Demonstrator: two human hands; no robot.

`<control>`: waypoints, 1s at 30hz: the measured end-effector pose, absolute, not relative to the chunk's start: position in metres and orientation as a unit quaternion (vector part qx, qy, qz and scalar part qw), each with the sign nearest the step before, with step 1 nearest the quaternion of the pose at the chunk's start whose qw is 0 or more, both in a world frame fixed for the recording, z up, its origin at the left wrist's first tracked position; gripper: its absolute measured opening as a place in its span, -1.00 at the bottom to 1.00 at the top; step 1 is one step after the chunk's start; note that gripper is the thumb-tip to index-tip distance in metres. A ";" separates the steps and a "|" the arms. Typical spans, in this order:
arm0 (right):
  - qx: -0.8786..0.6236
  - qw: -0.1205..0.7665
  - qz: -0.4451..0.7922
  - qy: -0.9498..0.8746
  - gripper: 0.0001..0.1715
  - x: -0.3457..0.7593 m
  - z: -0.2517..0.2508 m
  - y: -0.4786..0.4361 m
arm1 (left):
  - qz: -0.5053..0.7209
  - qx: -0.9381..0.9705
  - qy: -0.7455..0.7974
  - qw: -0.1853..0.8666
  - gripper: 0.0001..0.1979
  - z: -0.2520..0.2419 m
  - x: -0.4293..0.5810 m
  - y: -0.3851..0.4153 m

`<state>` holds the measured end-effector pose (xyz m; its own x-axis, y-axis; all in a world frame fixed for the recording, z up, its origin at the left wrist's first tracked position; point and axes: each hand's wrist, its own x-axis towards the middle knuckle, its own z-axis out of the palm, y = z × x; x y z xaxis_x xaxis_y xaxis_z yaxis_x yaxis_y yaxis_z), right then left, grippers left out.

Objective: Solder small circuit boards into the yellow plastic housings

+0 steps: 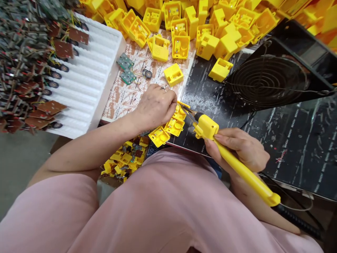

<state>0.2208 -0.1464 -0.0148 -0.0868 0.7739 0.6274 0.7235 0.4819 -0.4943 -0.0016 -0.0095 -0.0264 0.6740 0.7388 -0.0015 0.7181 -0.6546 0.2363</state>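
My right hand (238,149) is wrapped round a yellow soldering gun (234,163), whose dark tip points left. That tip reaches a small yellow plastic case (180,111) at the table's front edge. My left hand (158,105) is closed over this case, palm down, its fingertips partly hidden behind the knuckles. Two more open yellow cases, a middle one (174,126) and a nearer one (159,136), lie in a row with it. Beyond my left hand are green circuit boards (127,70) and a small round speaker (147,73) with thin wires.
A white foam tray (86,70) at left carries a heap of brown boards and wired speakers. Many yellow cases (181,47) are piled at the back. A black fan (273,73) stands at right. More yellow parts (123,158) lie below the table edge. A cable (297,219) trails from the soldering gun.
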 end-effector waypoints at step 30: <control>-0.555 0.489 0.011 -0.673 -0.32 0.233 -0.022 -0.156 | 0.133 0.882 0.365 0.265 -0.75 -0.027 -0.020 -0.004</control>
<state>0.2335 -0.1560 -0.0224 0.0947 0.7581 0.6453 0.7359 0.3832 -0.5582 -0.0201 -0.0038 -0.0270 0.6976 0.7153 0.0409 0.5747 -0.5927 0.5643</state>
